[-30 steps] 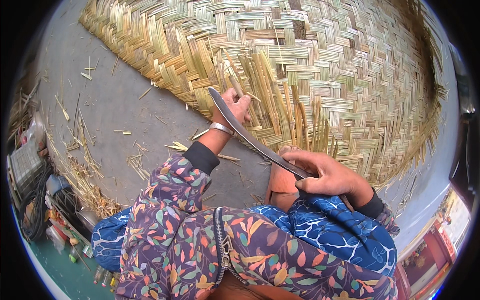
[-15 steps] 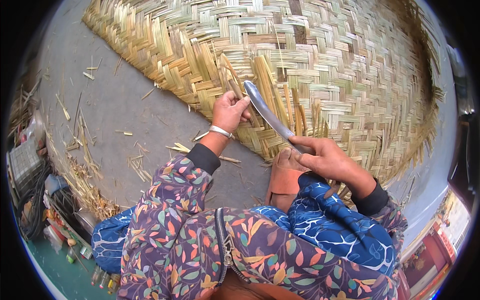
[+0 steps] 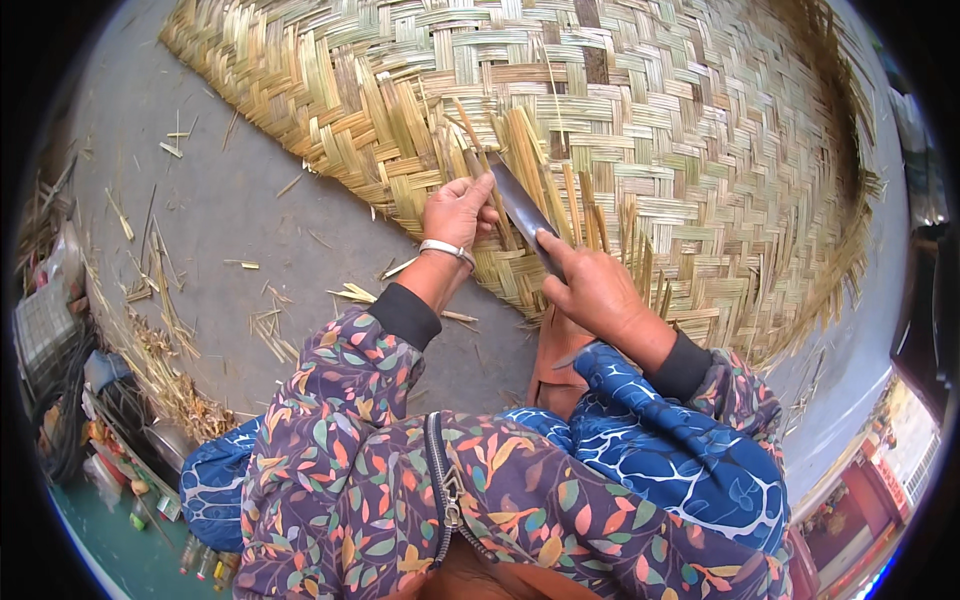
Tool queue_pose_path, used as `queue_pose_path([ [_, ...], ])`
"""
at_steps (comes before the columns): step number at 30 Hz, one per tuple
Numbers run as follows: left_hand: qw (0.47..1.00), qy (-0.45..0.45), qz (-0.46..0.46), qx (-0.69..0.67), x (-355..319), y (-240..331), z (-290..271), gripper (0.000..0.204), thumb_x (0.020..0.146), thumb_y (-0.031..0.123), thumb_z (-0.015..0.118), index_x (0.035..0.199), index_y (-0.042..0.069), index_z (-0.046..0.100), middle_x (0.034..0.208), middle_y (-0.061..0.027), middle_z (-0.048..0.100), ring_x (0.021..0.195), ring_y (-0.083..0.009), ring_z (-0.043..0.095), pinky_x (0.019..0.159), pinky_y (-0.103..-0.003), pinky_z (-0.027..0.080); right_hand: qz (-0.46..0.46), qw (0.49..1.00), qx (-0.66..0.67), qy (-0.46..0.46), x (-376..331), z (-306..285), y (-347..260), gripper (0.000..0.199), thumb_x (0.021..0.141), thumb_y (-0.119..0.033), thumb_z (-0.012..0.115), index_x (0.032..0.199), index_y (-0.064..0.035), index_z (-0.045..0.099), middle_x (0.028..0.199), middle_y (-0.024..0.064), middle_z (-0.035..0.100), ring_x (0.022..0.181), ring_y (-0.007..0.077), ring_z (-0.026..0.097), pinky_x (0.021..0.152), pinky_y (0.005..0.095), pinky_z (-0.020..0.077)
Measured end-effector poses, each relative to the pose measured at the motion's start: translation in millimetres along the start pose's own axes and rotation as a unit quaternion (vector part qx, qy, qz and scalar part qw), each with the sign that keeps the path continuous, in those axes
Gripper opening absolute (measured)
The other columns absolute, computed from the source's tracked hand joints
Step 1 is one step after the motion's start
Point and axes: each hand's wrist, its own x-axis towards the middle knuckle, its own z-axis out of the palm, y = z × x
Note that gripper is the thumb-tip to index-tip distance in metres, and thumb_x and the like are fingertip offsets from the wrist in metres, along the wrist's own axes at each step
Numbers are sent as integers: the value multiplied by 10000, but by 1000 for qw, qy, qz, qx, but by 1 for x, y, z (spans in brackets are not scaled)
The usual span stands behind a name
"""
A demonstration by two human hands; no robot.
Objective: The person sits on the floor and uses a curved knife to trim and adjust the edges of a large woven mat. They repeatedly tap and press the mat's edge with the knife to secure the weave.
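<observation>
A large woven mat (image 3: 660,140) of pale split strips spreads across the upper part of the head view, with loose strip ends sticking up along its near edge. My left hand (image 3: 458,212) is closed in a pinch on a brownish strip (image 3: 467,122) at that edge. In my right hand (image 3: 602,292) is a knife (image 3: 520,200), its dark metal blade pointing up and left, forefinger laid along it. The blade's far end lies against the strip, just beyond my left fingertips. My palm hides the knife's handle.
My sandalled foot (image 3: 558,370) stands by the mat's near corner. Cut scraps (image 3: 270,325) litter the grey floor (image 3: 210,230) on the left. Beyond them lie a heap of dry husks (image 3: 185,390), a grey crate (image 3: 48,318) and several bottles (image 3: 208,562).
My right hand has moved up and left, bringing the knife against the strip. The blade has turned to show a broader face. My left hand stays nearly in place.
</observation>
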Motion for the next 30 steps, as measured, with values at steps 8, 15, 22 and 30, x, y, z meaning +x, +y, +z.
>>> queue_pose_path([
  [8, 998, 53, -25, 18, -4, 15, 13, 300, 890, 347, 715, 803, 67, 649, 590, 2, 595, 401, -63, 486, 371, -213, 360, -15, 998, -46, 41, 19, 21, 8, 576, 815, -264, 614, 1372, -171, 501, 854, 185, 672, 740, 361, 672, 656, 479, 544],
  [15, 998, 7, -58, -19, -22, 21, 12, 269, 894, 294, 714, 754, 101, 589, 590, 32, 545, 403, -56, 459, 377, -211, 337, -7, 998, -55, 20, 23, 20, 6, 597, 816, -271, 618, 1393, -199, 482, 858, 175, 674, 745, 362, 674, 652, 484, 547],
  [22, 997, -21, -78, -1, -42, 15, 12, 264, 895, 240, 693, 714, 81, 585, 564, 3, 561, 379, -76, 479, 345, -221, 322, -12, 998, -52, 16, 26, 21, 8, 608, 814, -267, 625, 1399, -195, 477, 848, 174, 675, 747, 361, 675, 650, 485, 546],
  [30, 991, 13, -128, -19, -39, 6, 18, 208, 881, 189, 660, 727, 65, 597, 537, -4, 542, 354, -89, 456, 328, -249, 318, -24, 999, -36, 22, 26, 20, 7, 636, 800, -253, 633, 1410, -189, 463, 828, 181, 672, 754, 375, 667, 672, 487, 539],
])
